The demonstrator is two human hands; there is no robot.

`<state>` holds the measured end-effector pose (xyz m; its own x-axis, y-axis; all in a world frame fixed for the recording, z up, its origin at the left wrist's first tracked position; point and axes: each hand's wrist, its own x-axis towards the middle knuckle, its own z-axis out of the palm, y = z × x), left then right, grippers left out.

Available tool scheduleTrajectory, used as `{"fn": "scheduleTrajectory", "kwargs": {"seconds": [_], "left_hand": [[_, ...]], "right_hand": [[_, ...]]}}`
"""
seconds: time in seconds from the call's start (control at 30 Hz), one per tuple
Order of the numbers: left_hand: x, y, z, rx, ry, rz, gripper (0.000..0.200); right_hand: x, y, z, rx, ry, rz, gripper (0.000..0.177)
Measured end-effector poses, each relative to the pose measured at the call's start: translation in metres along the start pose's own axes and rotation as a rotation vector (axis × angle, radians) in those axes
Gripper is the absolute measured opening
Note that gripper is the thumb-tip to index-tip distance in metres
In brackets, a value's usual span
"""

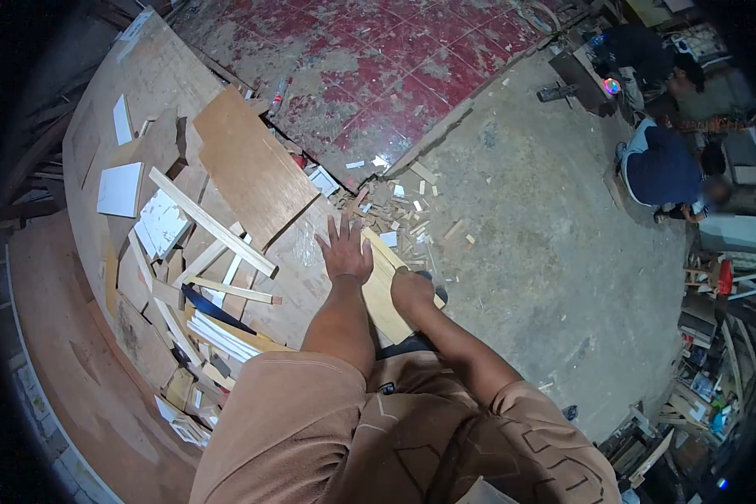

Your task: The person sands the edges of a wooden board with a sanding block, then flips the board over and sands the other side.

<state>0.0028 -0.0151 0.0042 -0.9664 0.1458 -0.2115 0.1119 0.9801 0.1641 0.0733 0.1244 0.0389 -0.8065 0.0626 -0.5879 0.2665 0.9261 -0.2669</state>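
The pale board (385, 304) lies lengthwise in front of the person's body, between and partly beneath the two hands, its near end close to the lap. The left hand (344, 254) is spread flat, palm down, fingers fanned and pointing away from the body; its grip is fully unfolded and closes around nothing. It sits at the left of the board's far end, with the thumb side nearest the wood; whether the palm presses on the board or just beside it cannot be told.

The right hand (413, 291) is over the board's right side, nearer the body than the left. Its grip is curled in, knuckles up, but the fingertips are hidden, so I cannot tell whether it has hold of the board's edge or of something else.

To the left, a wide surface (170, 63) carries a brown sheet (252, 164), a long pale strip (214, 223) and white pieces (120, 189). Small wood scraps (403, 220) lie on the floor (521, 252) beyond the hands. Far right, another person (662, 168) is bent low.
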Motion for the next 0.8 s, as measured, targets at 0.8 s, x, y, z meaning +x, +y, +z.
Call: {"fn": "scheduleTrajectory", "kwargs": {"seconds": [0.8], "left_hand": [[-0.001,0.0,0.0,-0.03,-0.034,-0.016,0.053]], "right_hand": [[-0.082,0.023,-0.095,-0.123,-0.354,0.059,0.028]]}}
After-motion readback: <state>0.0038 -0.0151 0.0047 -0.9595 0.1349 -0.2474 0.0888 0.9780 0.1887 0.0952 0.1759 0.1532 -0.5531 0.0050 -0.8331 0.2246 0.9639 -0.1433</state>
